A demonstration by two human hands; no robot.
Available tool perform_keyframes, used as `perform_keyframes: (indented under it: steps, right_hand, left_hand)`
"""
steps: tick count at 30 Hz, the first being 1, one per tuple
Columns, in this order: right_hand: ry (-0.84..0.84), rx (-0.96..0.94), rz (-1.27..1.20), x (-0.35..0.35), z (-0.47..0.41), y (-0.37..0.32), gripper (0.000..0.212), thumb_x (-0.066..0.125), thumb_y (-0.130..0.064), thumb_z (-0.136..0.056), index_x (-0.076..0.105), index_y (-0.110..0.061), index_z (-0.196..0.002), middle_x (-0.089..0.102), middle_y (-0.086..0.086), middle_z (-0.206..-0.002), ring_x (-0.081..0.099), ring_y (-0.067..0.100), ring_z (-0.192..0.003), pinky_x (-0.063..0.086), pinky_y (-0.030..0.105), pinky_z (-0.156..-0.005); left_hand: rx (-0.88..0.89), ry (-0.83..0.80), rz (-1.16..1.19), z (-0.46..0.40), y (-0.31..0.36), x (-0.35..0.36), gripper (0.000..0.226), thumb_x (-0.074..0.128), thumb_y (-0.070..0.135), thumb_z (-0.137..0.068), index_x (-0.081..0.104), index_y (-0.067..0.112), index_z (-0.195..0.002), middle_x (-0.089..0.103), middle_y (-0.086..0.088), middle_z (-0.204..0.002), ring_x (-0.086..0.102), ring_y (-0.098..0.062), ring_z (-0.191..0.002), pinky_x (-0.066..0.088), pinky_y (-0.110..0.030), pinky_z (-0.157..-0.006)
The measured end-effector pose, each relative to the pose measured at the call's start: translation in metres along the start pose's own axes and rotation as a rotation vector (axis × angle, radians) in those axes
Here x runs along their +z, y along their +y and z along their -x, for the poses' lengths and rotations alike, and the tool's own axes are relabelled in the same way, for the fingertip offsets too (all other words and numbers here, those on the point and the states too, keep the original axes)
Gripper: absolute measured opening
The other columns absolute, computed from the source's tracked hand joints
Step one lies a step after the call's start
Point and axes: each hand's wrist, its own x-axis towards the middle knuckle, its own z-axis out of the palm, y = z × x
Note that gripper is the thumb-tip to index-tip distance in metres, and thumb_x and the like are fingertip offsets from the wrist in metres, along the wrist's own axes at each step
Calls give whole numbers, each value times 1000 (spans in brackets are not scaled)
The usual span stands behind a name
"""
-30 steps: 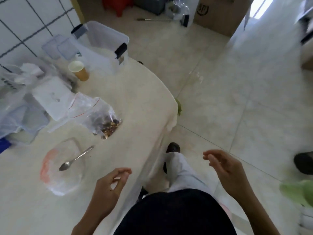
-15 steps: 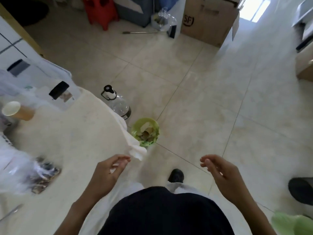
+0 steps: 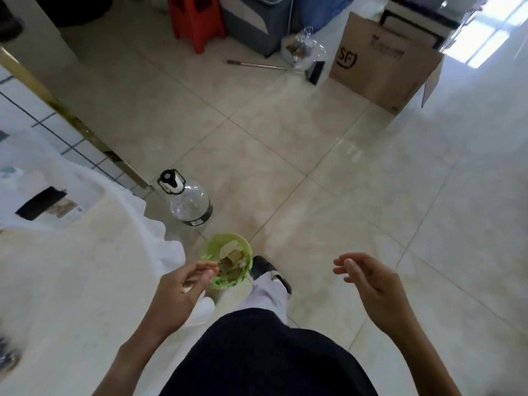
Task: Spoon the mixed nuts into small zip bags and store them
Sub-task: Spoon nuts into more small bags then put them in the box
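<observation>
My left hand [image 3: 183, 287] hangs beyond the table's edge, just over the rim of a green waste bin [image 3: 208, 250]. Its thumb and fingertips are drawn together; anything between them is too small to see. My right hand [image 3: 368, 281] floats over the floor with relaxed fingers and holds nothing. The white-covered table [image 3: 71, 281] fills the left side. A clear storage box with a black latch [image 3: 40, 202] stands on it at the far left. A dark blurred patch of the nut bag [image 3: 8, 358] shows at the lower left edge. Spoon and small zip bags are out of view.
A clear jug with a black-and-white cap [image 3: 190, 204] stands on the tiled floor beside the bin, which holds scraps. Farther off are a cardboard box [image 3: 380, 70], a red stool [image 3: 197, 21], a grey container [image 3: 254, 21] and a plastic bag [image 3: 303, 50]. My shoe [image 3: 263, 267] is by the bin.
The view has swung right, away from the table; the spoon, bowl and bags have left the frame. My left hand has moved out over the green bin. My right hand has barely moved.
</observation>
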Motion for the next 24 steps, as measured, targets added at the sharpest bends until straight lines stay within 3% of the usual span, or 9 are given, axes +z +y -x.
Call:
perform_keyframes:
  steps: [7,11,14,17,19,24]
  right_hand:
    - [-188,-75,81,14,-164,-49,15,58,-15,-102,71,-24,-103,77,-8,-93,74,8,-91,61,44,-82]
    - [-413,-189,115,48,-252,-100,23,57,-9,-103,71,-25,-96,76,-8,-90,72,9,-89,58,31,-79]
    - [-597,-270,121,90,-307,-138,19,59,-2,-101,72,-14,-94,75,-2,-89,72,9,-84,56,28,-76]
    - [-774,-359,143,144,-353,-176,13,60,-11,-101,73,-10,-99,77,1,-90,74,12,-88,58,28,-80]
    - [-901,-386,149,182,-379,-202,14,59,-15,-101,73,-10,-101,78,0,-94,76,12,-91,60,28,-82]
    - [-1239,-533,269,288,-441,-269,13,60,-19,-102,74,-20,-101,78,-11,-97,74,5,-94,58,23,-86]
  left_hand:
    - [-68,176,97,-98,31,-16,20,68,16,-98,77,32,-105,78,18,-102,73,-1,-97,55,-15,-84]
    - [-150,377,133,-119,40,-44,22,67,13,-99,77,33,-103,78,19,-101,72,-1,-97,53,-15,-84]
    - [-219,531,198,-119,39,-60,19,65,18,-100,76,33,-105,78,18,-105,72,-1,-100,53,-16,-85]
    - [-307,702,224,-118,31,-67,16,63,30,-98,76,32,-105,77,18,-105,72,-2,-100,54,-19,-87]
    - [-352,804,216,-123,28,-67,22,58,40,-95,76,33,-105,77,21,-105,73,0,-98,53,-13,-85]
    - [-488,1015,221,-156,25,-71,22,63,21,-100,75,39,-104,75,26,-104,72,4,-93,51,-8,-79]
